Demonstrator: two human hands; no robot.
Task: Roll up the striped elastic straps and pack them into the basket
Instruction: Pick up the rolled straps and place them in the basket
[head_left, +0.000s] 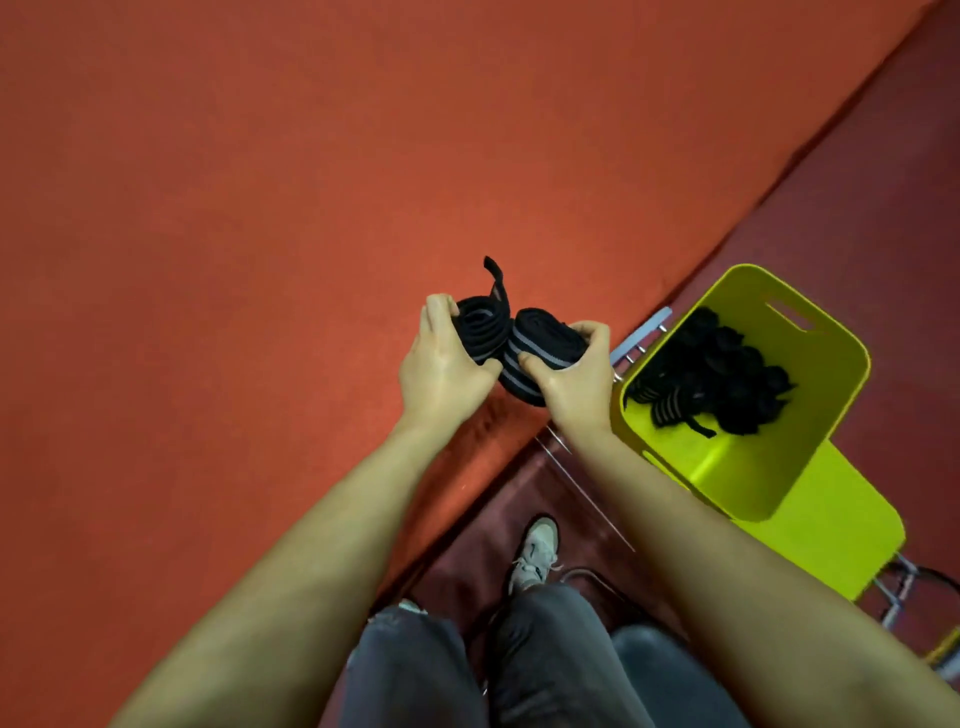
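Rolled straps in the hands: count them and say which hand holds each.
2. One rolled strap, tail end sticking up, is gripped by the left hand; the other roll by the right hand. More lie piled in the basket, uncounted.

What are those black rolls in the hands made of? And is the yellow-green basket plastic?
The left roll and the right roll look like woven elastic fabric: matte black with grey stripes, bending softly, one loose end curling up. The basket looks like smooth moulded plastic: one even lime colour, rounded corners, a cut-out handle slot, a slight sheen. Plastic is likely, not certain.
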